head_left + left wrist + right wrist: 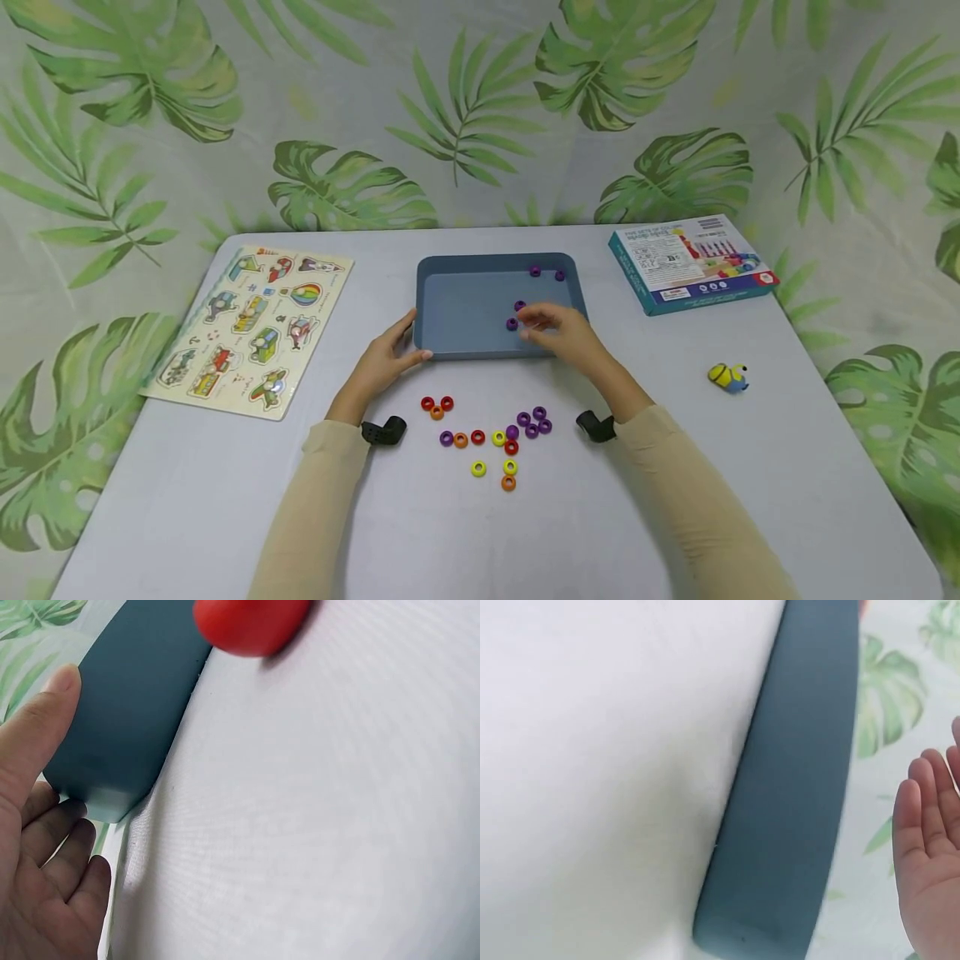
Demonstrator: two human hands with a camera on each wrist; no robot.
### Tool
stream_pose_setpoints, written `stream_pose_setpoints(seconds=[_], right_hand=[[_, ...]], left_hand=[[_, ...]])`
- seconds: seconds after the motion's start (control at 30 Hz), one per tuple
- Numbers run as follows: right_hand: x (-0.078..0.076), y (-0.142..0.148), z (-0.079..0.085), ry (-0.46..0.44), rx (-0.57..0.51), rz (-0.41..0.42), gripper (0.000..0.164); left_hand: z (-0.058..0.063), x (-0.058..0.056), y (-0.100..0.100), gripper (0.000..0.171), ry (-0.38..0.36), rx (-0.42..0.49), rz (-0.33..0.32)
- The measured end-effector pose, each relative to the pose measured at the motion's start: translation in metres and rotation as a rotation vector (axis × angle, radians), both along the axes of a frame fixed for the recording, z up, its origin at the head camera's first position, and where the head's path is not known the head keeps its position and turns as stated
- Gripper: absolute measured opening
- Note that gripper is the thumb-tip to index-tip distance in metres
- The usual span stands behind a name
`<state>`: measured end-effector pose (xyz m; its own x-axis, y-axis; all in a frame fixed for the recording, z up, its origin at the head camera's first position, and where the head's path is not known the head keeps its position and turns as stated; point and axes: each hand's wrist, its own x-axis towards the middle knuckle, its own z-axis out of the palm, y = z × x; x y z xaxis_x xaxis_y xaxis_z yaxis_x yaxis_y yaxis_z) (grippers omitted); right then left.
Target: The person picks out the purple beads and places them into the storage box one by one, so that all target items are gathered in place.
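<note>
A blue-grey tray (465,312) lies on the table with several purple beads (535,272) in its right half. My left hand (381,360) holds the tray's near left corner, thumb along the near side and fingers round the left side. Over the tray's right part hovers my right hand (558,333), its fingers loosely bent close to two purple beads (512,323). In the right wrist view nothing shows on the visible fingers (922,802); the thumb and fingertips are partly out of frame. Near the tray's front, a red bead (251,622) appears large in the left wrist view.
Loose beads lie before the tray: a purple cluster (532,423), plus red (477,437), orange (508,483) and yellow (478,468) ones. A picture puzzle board (247,333) lies left, a boxed set (693,262) back right, a small yellow-blue toy (727,377) right.
</note>
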<state>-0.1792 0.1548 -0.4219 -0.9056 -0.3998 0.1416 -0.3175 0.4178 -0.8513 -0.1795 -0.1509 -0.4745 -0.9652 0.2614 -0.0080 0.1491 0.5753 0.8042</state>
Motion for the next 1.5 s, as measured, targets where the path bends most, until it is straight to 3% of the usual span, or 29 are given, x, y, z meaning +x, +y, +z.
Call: stream_pose_setpoints(seconds=[0.13, 0.27, 0.47, 0.6, 0.77, 0.9, 1.0, 1.13, 1.2, 1.27, 1.37, 1.5], right_hand=[[0.033, 0.006, 0.004, -0.025, -0.023, 0.035, 0.030], [0.058, 0.008, 0.004, -0.136, -0.025, 0.073, 0.027], [0.070, 0.018, -0.015, -0.261, 0.027, 0.149, 0.025], [0.067, 0.026, -0.033, -0.308, 0.047, 0.181, 0.024], [0.063, 0.030, -0.044, -0.291, 0.070, 0.218, 0.022], [0.067, 0.025, -0.030, -0.274, 0.075, 0.227, 0.022], [0.066, 0.024, -0.031, -0.242, 0.059, 0.207, 0.019], [0.062, 0.023, -0.020, -0.195, 0.002, 0.136, 0.021], [0.058, 0.020, -0.002, -0.163, -0.049, 0.095, 0.022], [0.050, 0.018, 0.009, -0.127, -0.112, 0.052, 0.023], [0.028, 0.018, 0.012, -0.081, -0.167, -0.016, 0.024], [-0.007, 0.020, -0.002, -0.087, -0.128, -0.080, 0.027]], left_hand=[[0.001, 0.001, 0.000, 0.080, 0.003, 0.000, -0.005], [0.002, 0.001, 0.000, 0.080, 0.007, -0.004, -0.004], [0.001, 0.000, 0.001, 0.078, -0.001, 0.003, -0.004], [0.000, 0.000, 0.001, 0.079, 0.003, 0.002, -0.006], [0.000, -0.001, 0.001, 0.078, 0.004, 0.004, 0.002], [-0.001, -0.001, 0.001, 0.080, -0.002, 0.008, 0.003], [-0.001, 0.000, 0.000, 0.079, -0.010, 0.009, 0.005], [-0.001, 0.001, 0.000, 0.078, -0.013, 0.010, 0.009], [-0.001, 0.001, 0.000, 0.079, -0.010, 0.008, 0.010], [-0.001, 0.001, 0.000, 0.079, -0.008, 0.002, 0.013], [-0.001, 0.001, 0.000, 0.080, -0.003, -0.004, 0.010], [-0.001, 0.001, 0.001, 0.079, 0.000, 0.006, 0.004]])
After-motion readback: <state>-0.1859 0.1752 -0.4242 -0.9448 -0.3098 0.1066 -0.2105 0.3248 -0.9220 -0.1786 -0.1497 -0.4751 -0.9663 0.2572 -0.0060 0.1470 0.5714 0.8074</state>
